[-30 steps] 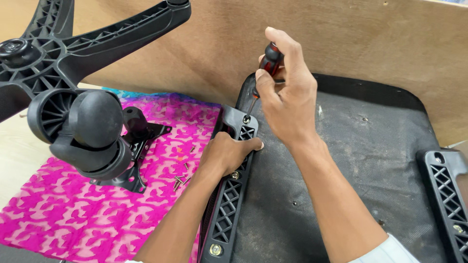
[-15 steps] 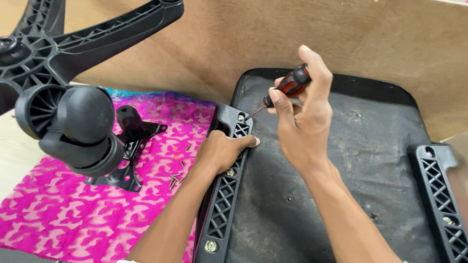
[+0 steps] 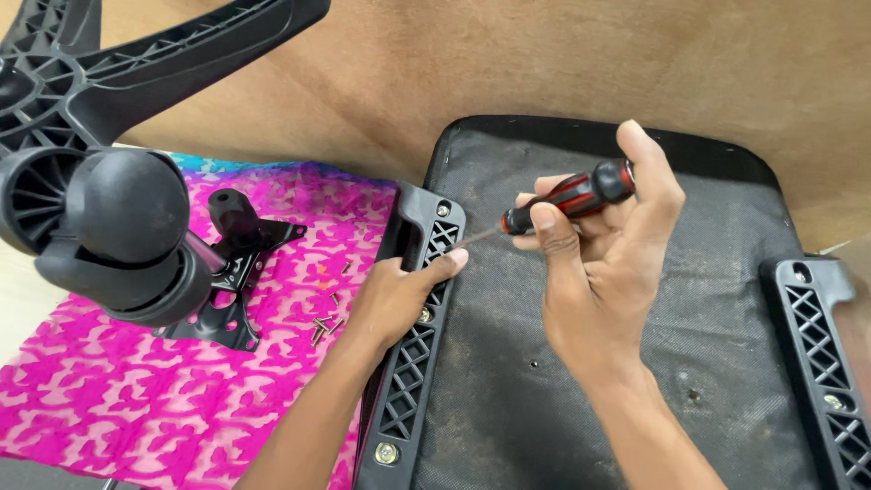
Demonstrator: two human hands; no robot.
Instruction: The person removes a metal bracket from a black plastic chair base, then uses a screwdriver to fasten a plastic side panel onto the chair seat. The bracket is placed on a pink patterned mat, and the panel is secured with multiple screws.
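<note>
Red-and-black screwdriver now lies level in the closed right hand, lifted off the bracket; left hand presses flat on the black armrest bracket.

Left hand is palm down, fingers curled over and gripping, forearm coming up from the bottom edge. Right hand is raised above it with the palm turned left, thumb sticking straight up and fingers pinched closed, its forearm angling in from the lower right.
</note>
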